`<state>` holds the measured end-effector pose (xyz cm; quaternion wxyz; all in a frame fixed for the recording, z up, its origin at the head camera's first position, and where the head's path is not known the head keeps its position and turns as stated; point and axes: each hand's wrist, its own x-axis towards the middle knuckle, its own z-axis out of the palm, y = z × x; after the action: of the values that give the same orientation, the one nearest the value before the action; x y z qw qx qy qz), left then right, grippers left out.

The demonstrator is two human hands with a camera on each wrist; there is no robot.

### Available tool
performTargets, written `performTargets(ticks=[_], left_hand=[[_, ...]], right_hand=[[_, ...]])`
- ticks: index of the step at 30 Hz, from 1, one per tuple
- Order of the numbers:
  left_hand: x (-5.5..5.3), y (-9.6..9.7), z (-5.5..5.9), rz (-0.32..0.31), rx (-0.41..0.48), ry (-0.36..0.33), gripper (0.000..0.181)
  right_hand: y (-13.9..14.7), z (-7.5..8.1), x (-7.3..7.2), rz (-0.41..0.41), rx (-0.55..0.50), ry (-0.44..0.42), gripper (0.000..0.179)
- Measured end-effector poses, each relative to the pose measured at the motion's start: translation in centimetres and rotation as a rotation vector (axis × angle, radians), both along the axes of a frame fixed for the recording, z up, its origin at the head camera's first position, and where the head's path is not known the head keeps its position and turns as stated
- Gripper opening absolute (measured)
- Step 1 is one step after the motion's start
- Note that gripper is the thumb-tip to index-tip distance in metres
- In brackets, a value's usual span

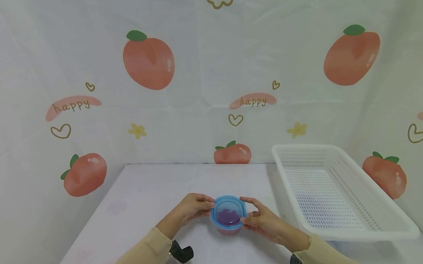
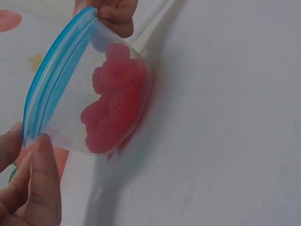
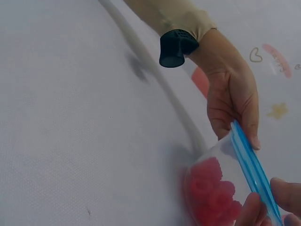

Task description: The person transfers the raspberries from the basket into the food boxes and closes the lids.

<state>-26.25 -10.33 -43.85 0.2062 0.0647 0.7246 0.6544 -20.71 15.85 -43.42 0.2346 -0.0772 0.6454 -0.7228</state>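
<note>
A round clear plastic tub (image 2: 75, 120) with a blue-rimmed lid (image 1: 230, 202) stands low over the white table in front of me. Inside it lie several red raspberries (image 2: 115, 101), which look purple through the lid in the head view. My left hand (image 1: 191, 209) pinches the lid's rim from the left, thumb on top and fingers under the edge. On the opposite side my right hand (image 1: 264, 221) grips the rim between thumb and fingers. The lid sits on the tub all the way round, as far as it shows.
To the right stands a large white perforated plastic basket (image 1: 357, 236), close to the right forearm. A white table (image 1: 157, 186) lies under everything, and a white curtain (image 1: 201, 68) printed with fruit hangs behind it. Both wrists wear black cameras (image 1: 182, 253).
</note>
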Motion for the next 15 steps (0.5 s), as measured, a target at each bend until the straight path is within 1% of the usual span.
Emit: performTargets(ticks=[3, 6, 10, 13, 15], left_hand=[[0.1, -0.3, 0.1, -0.039, -0.001, 0.003, 0.031], [0.1, -0.6, 0.4, -0.059, -0.035, 0.026, 0.033], [-0.1, -0.8, 1.2, -0.045, -0.124, 0.061, 0.034], [-0.3, -0.9, 2.2, -0.028, -0.2, 0.092, 0.035], [-0.5, -0.9, 2.8, -0.029, -0.242, 0.127, 0.036]], right_hand=[[0.3, 0.1, 0.0, 0.014, 0.006, -0.003, 0.079], [0.6, 0.4, 0.1, 0.028, 0.006, -0.006, 0.081], [1.0, 1.0, 0.7, 0.039, 0.032, 0.022, 0.08], [1.2, 1.7, 1.2, 0.018, 0.099, 0.051, 0.077], [1.1, 2.3, 1.6, -0.005, 0.158, 0.072, 0.075]])
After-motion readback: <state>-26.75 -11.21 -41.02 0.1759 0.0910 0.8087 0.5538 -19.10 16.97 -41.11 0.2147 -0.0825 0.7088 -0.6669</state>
